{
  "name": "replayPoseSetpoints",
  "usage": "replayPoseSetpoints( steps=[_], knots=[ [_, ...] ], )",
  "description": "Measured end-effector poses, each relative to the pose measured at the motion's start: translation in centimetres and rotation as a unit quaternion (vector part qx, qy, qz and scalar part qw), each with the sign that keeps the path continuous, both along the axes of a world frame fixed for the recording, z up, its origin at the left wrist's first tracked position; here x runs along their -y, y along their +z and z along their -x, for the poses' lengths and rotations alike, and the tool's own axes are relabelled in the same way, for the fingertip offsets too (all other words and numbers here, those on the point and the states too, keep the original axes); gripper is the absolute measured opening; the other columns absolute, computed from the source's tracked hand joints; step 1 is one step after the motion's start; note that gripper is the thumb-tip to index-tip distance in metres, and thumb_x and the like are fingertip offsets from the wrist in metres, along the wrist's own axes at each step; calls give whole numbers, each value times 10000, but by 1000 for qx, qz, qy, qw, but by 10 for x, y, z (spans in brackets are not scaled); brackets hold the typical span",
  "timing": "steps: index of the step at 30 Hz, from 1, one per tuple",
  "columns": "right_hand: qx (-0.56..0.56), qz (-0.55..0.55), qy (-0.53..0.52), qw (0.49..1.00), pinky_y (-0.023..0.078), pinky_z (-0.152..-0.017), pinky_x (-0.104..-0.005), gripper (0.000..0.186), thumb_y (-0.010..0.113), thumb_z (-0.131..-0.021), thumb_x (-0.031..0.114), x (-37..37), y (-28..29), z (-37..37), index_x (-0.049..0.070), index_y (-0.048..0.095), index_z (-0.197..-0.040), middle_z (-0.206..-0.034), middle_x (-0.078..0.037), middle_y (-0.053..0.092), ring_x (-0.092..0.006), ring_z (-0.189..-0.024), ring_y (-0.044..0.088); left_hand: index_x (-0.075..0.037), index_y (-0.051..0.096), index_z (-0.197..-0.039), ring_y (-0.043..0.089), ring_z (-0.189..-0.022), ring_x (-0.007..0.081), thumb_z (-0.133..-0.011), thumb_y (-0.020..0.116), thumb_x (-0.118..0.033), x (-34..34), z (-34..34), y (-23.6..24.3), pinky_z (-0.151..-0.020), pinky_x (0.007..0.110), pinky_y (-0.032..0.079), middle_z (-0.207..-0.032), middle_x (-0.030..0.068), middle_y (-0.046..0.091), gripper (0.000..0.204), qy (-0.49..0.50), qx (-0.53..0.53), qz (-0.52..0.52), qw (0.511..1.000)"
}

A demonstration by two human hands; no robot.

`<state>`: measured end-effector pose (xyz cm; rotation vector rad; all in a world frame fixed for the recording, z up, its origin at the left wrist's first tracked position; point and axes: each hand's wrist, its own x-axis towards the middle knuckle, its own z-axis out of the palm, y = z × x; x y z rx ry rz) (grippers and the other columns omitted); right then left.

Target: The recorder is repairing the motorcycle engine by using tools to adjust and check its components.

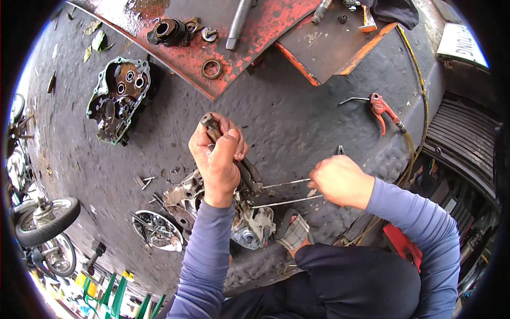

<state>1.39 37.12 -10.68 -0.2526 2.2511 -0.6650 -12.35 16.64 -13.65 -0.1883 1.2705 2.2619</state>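
My left hand (218, 159) is closed round a dark metal bar (210, 123), held upright-slanting over an engine case (186, 199) on the ground between my knees. Two long thin studs (284, 201) stick out rightward from the engine. My right hand (340, 181) has curled fingers at the upper stud; a metal tool tip (340, 150) shows behind it, and what exactly it grips is hidden. A metal bowl of bolts and parts (143, 226) lies left of the engine.
A detached crankcase half (119, 98) lies upper left. Rusty red metal trays (212, 85) hold a cylinder, a ring and a shaft. A red air blow gun (382, 111) with hose lies right. Motorcycle wheels (32, 226) stand left; a toolbox (404, 244) is lower right.
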Motion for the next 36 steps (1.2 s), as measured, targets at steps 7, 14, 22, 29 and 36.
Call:
replayPoseSetpoints(
  steps=[7,14,22,29,36],
  knots=[
    [206,88,-99,969,505,-836,-531,398,495,-1021,358,40,-20,28,25,714,-1021,-954,-252,695,-445,-965,652,-46,476,-876,399,-526,79,-858,557,9,-2,-2,0,-483,244,345,-691,15,473,100,8,-4,4,1000],
    [226,122,-141,956,508,-839,-518,366,510,-1019,337,43,-31,24,53,724,-1106,-948,-262,694,-457,-963,643,-36,467,-865,391,-539,75,-846,563,11,0,-7,3,-480,238,339,-698,19,462,109,12,-22,4,1000],
    [215,104,-120,964,510,-779,-528,382,513,-1020,353,42,-21,30,32,718,-994,-840,-256,680,-467,-875,644,-57,420,-870,368,-521,89,-877,589,-73,3,-11,10,-481,252,331,-681,16,396,170,-6,-59,41,997],
    [186,104,-120,970,515,-742,-527,387,517,-1018,361,44,-17,25,38,713,-934,-796,-249,670,-456,-828,650,-58,417,-860,369,-521,83,-886,600,-83,4,-14,14,-481,253,333,-679,20,398,187,4,-85,27,996],
    [137,104,-114,979,516,-734,-527,386,525,-1013,359,45,-22,18,37,704,-898,-772,-238,665,-451,-809,652,-46,421,-865,388,-526,85,-874,611,-81,8,-24,18,-484,253,340,-678,25,407,193,12,-123,21,992]
  ],
)
